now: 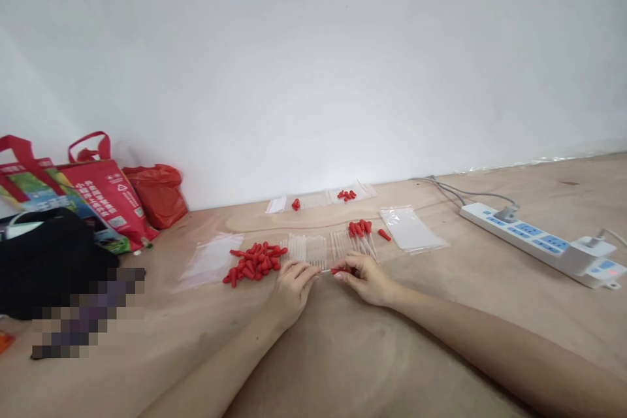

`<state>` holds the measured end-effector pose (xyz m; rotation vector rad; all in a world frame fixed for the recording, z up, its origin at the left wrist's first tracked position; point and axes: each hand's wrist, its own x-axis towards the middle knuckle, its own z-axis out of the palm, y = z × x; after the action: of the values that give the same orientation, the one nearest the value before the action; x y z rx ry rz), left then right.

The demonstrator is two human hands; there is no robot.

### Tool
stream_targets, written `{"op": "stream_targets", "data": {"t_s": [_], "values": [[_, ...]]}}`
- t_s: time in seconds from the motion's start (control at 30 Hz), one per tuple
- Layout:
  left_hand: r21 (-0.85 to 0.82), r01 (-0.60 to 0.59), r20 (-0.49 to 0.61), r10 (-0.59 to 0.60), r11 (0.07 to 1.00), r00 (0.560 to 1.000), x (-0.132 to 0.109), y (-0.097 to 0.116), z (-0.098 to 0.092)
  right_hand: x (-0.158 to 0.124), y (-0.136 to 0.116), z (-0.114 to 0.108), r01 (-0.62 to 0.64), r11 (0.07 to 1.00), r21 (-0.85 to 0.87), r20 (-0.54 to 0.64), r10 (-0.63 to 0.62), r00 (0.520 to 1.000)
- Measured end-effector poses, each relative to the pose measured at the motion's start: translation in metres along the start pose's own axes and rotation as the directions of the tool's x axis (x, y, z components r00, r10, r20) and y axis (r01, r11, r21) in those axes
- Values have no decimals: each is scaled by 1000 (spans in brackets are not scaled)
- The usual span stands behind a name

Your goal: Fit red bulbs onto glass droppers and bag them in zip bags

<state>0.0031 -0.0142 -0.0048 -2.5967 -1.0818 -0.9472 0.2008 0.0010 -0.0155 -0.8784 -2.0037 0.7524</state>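
Note:
My left hand pinches a thin clear dropper tube. At the tube's right end, my right hand has its fingers closed on a red rubber dropper bulb; how far the tube sits inside it is hidden by the fingers. A heap of red rubber bulbs lies just left of my left hand. Behind both hands are rows of clear tubes. Several tubes with red bulbs on their ends lie beyond my right hand, and a single red bulb lies beside them.
Clear plastic bags lie left of the heap, and another bag lies right. Near the wall are more bulbs on plastic. A power strip with cables stands right. Shopping bags and black cloth fill the left.

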Motion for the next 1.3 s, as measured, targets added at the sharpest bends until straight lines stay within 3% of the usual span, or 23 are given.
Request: {"op": "stream_targets", "data": {"t_s": [0.23, 0.47, 0.77, 1.3], "values": [[-1, -57, -40, 57, 998, 998, -1, -1, 2, -1, -2, 0, 51, 999, -4, 7, -51, 999], [-30, -68, 20, 68, 997, 997, -4, 1, 2, -4, -2, 0, 157, 988, 9, -31, -156, 987], [11, -83, 76, 82, 997, 994, -5, 4, -1, -7, 0, -2, 276, 924, -264, -5, -288, 958], [23, -99, 61, 97, 995, 993, -4, 12, -2, -6, -7, -1, 289, 881, -376, 116, -265, 957]]}}
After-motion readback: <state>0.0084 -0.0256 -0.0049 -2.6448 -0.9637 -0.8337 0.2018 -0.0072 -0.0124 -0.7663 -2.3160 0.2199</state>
